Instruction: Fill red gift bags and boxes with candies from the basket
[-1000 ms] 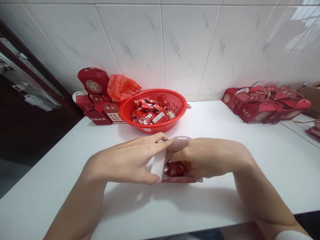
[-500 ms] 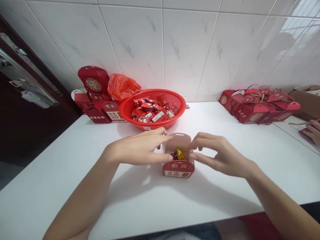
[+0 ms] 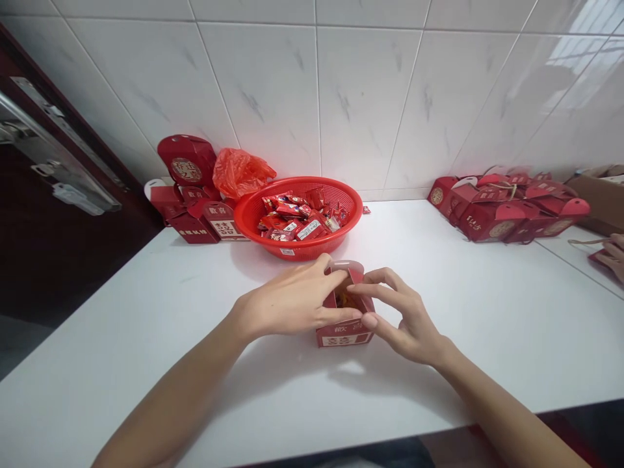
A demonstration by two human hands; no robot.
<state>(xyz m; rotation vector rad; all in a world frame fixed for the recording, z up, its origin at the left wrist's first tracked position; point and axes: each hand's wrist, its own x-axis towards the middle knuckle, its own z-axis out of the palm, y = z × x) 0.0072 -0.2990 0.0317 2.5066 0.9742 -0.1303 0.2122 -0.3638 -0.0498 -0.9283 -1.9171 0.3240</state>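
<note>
A small red cardboard gift box (image 3: pixel 345 328) sits on the smooth white counter (image 3: pixel 487 312), roughly midway along its front edge and a little in from it. Its matte card flaps stand open, the rounded pale back flap with a slot handle rising behind, and glossy orange-wrapped sweets (image 3: pixel 347 300) show inside. The left hand (image 3: pixel 292 302) clasps the box's left side, fingers curled over the top flap and thumb pressed along the front panel. The right hand (image 3: pixel 402 318) cups the right side, its fingers narrowly spread, fingertips on the flap edges.

Behind the box, toward the counter's back edge, a round red plastic mesh basket (image 3: pixel 341 195) holds shiny foil candy packets (image 3: pixel 297 218). Left of it are more red boxes (image 3: pixel 195 208) and a crinkled red plastic bag (image 3: pixel 241 172). A pile of folded red boxes (image 3: pixel 507 208) lies toward the back right corner, against the glossy marbled wall tiles (image 3: pixel 370 91). Another person's hand (image 3: pixel 615 255) shows at the far right edge.
</note>
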